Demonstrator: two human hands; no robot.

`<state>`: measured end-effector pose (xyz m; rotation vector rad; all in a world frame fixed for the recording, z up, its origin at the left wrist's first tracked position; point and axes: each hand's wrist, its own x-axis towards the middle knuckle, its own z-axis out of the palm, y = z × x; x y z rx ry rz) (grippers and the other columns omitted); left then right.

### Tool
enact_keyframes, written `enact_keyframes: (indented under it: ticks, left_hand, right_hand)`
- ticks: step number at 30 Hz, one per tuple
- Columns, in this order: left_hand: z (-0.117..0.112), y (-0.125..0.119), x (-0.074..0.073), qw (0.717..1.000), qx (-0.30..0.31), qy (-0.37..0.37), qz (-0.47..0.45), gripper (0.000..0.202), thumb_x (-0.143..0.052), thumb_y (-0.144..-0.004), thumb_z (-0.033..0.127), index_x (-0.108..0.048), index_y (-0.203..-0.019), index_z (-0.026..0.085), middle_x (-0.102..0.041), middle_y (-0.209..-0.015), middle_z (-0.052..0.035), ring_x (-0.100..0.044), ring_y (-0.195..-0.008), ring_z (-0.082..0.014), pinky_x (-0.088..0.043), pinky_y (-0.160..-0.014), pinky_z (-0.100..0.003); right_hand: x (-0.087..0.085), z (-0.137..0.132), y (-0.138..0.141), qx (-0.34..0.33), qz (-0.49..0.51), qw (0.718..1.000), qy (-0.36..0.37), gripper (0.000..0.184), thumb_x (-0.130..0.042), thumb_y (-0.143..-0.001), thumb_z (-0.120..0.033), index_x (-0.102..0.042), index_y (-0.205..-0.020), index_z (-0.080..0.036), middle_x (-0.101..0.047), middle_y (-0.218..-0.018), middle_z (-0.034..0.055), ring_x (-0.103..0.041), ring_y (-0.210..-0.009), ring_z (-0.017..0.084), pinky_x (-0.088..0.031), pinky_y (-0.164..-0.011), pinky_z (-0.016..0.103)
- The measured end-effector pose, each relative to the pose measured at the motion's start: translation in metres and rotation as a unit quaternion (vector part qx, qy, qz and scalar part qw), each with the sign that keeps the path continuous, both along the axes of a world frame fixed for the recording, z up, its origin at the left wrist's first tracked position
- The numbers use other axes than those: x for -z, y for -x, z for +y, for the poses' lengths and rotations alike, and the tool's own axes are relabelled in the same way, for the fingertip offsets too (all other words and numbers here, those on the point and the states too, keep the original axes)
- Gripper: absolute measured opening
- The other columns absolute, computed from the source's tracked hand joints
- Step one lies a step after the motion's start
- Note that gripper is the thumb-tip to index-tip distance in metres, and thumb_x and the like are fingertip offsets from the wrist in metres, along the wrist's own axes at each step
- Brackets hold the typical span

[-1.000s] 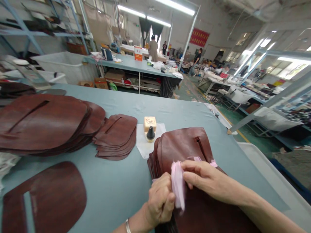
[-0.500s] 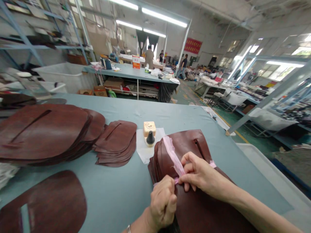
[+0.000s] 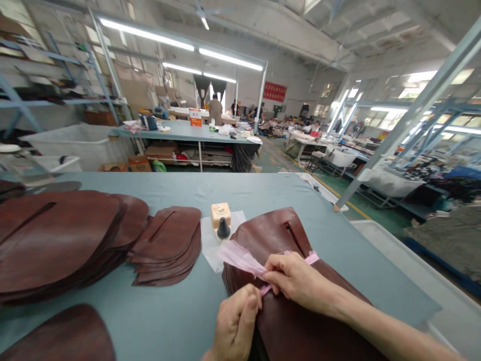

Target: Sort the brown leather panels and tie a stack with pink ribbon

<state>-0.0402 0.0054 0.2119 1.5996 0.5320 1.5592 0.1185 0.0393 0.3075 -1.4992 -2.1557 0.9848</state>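
Note:
My left hand (image 3: 236, 323) and my right hand (image 3: 296, 277) both pinch a sheer pink strip (image 3: 240, 258) near the front of a stack of slotted brown leather panels (image 3: 272, 233). The strip runs around the stack, and its loose, frayed end fans out to the left. My hands rest against the stack's lower part, hiding some of the leather. To the left lie a smaller leather stack (image 3: 167, 245), a larger leather stack (image 3: 56, 240) and a lone leather panel (image 3: 56, 333).
All this lies on a blue-grey table (image 3: 188, 188), with a cream block and black cone (image 3: 221, 220) on white paper (image 3: 208, 245) nearby. A white tray rim (image 3: 394, 245) runs along the right. Beyond stand another table, shelving, bins and distant people.
The pink strip has moved from a steep line across the stack to a lower wrap, its loose end now flaring left. My hands have drawn closer together, and the whole view has tilted upward.

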Motion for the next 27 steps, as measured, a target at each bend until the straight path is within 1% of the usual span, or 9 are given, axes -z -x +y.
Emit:
enact_keyframes:
  ticks: [3, 9, 12, 14, 16, 19, 21, 24, 27]
  left_hand:
    - [0.001, 0.000, -0.024, 0.997, 0.019, 0.070, 0.019, 0.035, -0.026, -0.099, 0.026, -0.044, -0.070, 0.018, -0.042, -0.066, -0.0010, -0.045, -0.064, -0.0123, -0.038, -0.061, -0.026]
    - [0.015, -0.020, -0.072, 0.989, -0.063, -0.022, 0.131, 0.028, -0.035, -0.097, 0.027, -0.051, -0.076, 0.018, -0.055, -0.080, -0.0041, -0.050, -0.079, -0.0163, -0.039, -0.074, -0.029]
    - [0.019, -0.026, -0.071, 0.975, -0.095, -0.076, 0.185, 0.027, -0.038, -0.096, 0.030, -0.052, -0.077, 0.019, -0.057, -0.084, -0.0049, -0.052, -0.084, -0.0181, -0.040, -0.078, -0.032]
    - [0.021, -0.022, -0.063, 0.954, -0.149, -0.102, 0.239, 0.022, -0.048, -0.092, 0.040, -0.055, -0.095, 0.019, -0.060, -0.098, -0.0082, -0.054, -0.096, -0.0218, -0.041, -0.085, -0.036]
    - [0.024, -0.012, -0.053, 0.921, -0.208, -0.096, 0.316, 0.042, -0.058, -0.084, 0.048, -0.050, -0.114, 0.019, -0.061, -0.104, -0.0100, -0.056, -0.097, -0.0236, -0.044, -0.082, -0.036]
    - [0.026, 0.008, -0.041, 0.876, -0.188, -0.089, 0.434, 0.022, -0.052, -0.090, 0.041, -0.055, -0.092, 0.019, -0.062, -0.074, -0.0007, -0.059, -0.064, -0.0153, -0.043, -0.057, -0.024]
    - [0.025, 0.016, -0.040, 0.868, -0.152, -0.122, 0.458, 0.029, -0.040, -0.096, 0.032, -0.050, -0.072, 0.020, -0.055, -0.059, 0.0030, -0.053, -0.051, -0.0108, -0.036, -0.046, -0.021]
    - [0.021, 0.018, -0.044, 0.859, -0.163, -0.218, 0.433, 0.030, -0.039, -0.097, 0.027, -0.050, -0.069, 0.019, -0.055, -0.059, 0.0026, -0.055, -0.051, -0.0093, -0.037, -0.047, -0.019]
    - [0.014, 0.014, -0.049, 0.835, -0.189, -0.331, 0.396, 0.022, -0.045, -0.094, 0.021, -0.054, -0.074, 0.018, -0.057, -0.058, 0.0021, -0.054, -0.049, -0.0094, -0.038, -0.047, -0.019]
  right_hand:
    - [0.000, 0.000, -0.001, 0.004, 0.003, 1.000, 0.005, 0.012, -0.052, -0.083, -0.023, -0.058, -0.074, -0.017, -0.059, -0.058, -0.0030, -0.046, -0.045, 0.008, -0.031, -0.047, 0.020]
    - [-0.014, -0.010, -0.007, -0.095, 0.012, 0.994, -0.055, 0.009, -0.051, -0.078, -0.017, -0.059, -0.075, -0.016, -0.062, -0.072, 0.0003, -0.049, -0.061, 0.011, -0.036, -0.057, 0.023]
    - [-0.009, -0.011, -0.011, -0.098, 0.054, 0.991, -0.067, 0.008, -0.050, -0.079, -0.016, -0.058, -0.078, -0.017, -0.061, -0.078, -0.0002, -0.049, -0.065, 0.011, -0.036, -0.059, 0.023]
    - [-0.003, -0.008, -0.013, -0.087, 0.076, 0.991, -0.061, 0.013, -0.049, -0.080, -0.017, -0.051, -0.068, -0.017, -0.055, -0.069, -0.0027, -0.044, -0.061, 0.009, -0.033, -0.057, 0.022]
    - [0.001, -0.004, -0.016, -0.089, 0.077, 0.992, -0.040, 0.025, -0.049, -0.082, -0.019, -0.043, -0.058, -0.016, -0.048, -0.061, -0.0045, -0.038, -0.056, 0.007, -0.030, -0.054, 0.021]
    - [-0.004, -0.001, -0.017, -0.099, 0.081, 0.992, -0.007, 0.030, -0.046, -0.087, -0.025, -0.049, -0.059, -0.015, -0.049, -0.061, -0.0038, -0.040, -0.053, 0.006, -0.032, -0.052, 0.020]
    - [-0.011, 0.000, -0.017, -0.087, 0.117, 0.988, 0.057, 0.029, -0.046, -0.087, -0.030, -0.061, -0.068, -0.014, -0.053, -0.062, -0.0020, -0.046, -0.052, 0.007, -0.034, -0.048, 0.019]
    - [-0.016, 0.001, -0.017, -0.045, 0.174, 0.971, 0.155, 0.024, -0.056, -0.079, -0.030, -0.071, -0.080, -0.011, -0.056, -0.058, -0.0008, -0.049, -0.047, 0.009, -0.039, -0.044, 0.019]
    - [-0.013, 0.003, -0.019, -0.004, 0.200, 0.963, 0.182, 0.019, -0.063, -0.067, -0.019, -0.074, -0.081, -0.011, -0.057, -0.054, -0.0011, -0.049, -0.046, 0.009, -0.041, -0.046, 0.019]
